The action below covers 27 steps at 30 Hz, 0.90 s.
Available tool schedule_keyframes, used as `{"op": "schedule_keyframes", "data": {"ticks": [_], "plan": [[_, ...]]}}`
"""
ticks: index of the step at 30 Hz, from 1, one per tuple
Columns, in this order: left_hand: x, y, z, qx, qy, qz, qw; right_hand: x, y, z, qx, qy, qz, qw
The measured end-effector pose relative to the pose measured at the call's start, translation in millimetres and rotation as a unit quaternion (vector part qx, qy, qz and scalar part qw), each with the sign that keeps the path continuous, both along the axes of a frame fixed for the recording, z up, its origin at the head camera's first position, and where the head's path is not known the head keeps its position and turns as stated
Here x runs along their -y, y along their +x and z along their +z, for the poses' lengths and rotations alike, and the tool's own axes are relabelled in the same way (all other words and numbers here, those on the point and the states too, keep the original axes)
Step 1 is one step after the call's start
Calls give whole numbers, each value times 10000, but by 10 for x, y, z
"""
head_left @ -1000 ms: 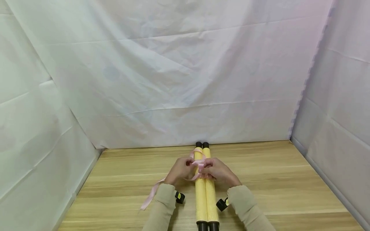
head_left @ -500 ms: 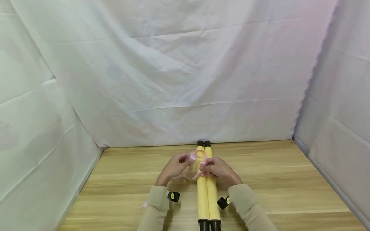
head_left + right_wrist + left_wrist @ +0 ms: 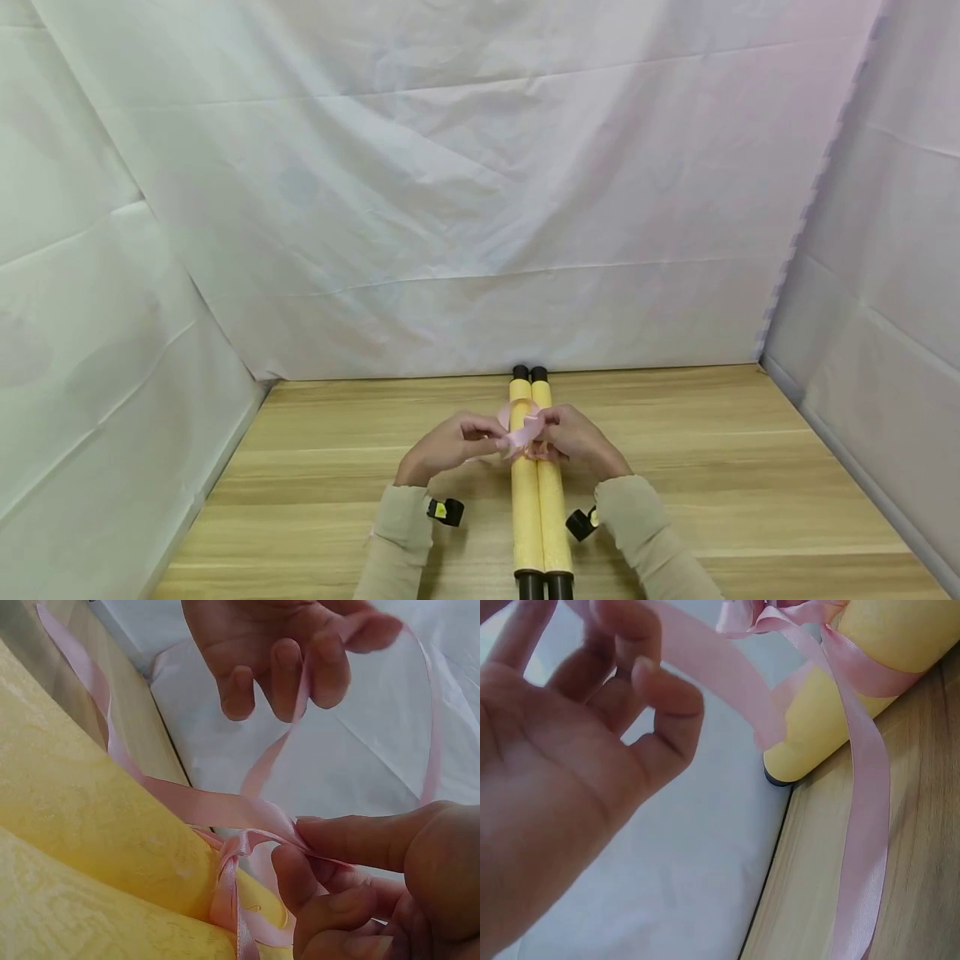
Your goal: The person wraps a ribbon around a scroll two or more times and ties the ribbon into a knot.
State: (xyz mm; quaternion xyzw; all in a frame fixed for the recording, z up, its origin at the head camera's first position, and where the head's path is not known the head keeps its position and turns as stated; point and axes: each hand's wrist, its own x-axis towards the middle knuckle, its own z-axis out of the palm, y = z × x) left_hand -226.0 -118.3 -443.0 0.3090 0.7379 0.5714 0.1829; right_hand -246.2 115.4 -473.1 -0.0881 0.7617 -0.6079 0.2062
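Observation:
Two yellow scrolls with dark end knobs, a left scroll and a right scroll, lie side by side, pointing away from me. A pink ribbon goes round them, with a knot on top in the right wrist view. My left hand, just left of the scrolls, pinches a length of ribbon between thumb and forefinger; its other fingers are loosely bent. Over the scrolls, my right hand pinches a ribbon loop close beside the knot. A loose ribbon tail hangs toward the table in the left wrist view.
The wooden table meets a white cloth backdrop just beyond the scrolls' far ends. White cloth walls also rise on the left and right. A small black camera sits at the left wrist and another black camera at the right.
My left hand drew away to the left, then came back in lower with the ribbon, which now spans between both hands. The right hand stays nearly in place. The tail is now mostly behind the left sleeve.

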Motion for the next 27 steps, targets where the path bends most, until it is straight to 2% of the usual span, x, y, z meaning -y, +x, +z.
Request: {"op": "schedule_keyframes", "data": {"ticks": [2,5,12,16,19,23,25,27], "plan": [[3,8,-9,126,-25,-280,9995,-3,1,2,66,-9,-86,9999],[-4,29,-8,125,-86,-606,9980,-13,4,4,70,16,-82,9999],[-89,26,-31,-243,-254,-1246,9916,-25,-7,36,-117,97,183,9997],[-198,20,-68,-435,-376,-1605,9854,-34,-12,36,-192,182,240,9994],[-308,29,-97,-626,-650,-1796,9796,-37,-16,33,-300,294,259,9988],[-436,45,-119,-938,-1093,-2194,9649,-34,-21,37,-400,393,314,9979],[-467,51,-121,-974,-1216,-2329,9599,-32,-18,43,-455,433,344,9974],[-472,52,-120,-939,-1236,-2366,9591,-31,-12,52,-475,465,359,9971]]}}
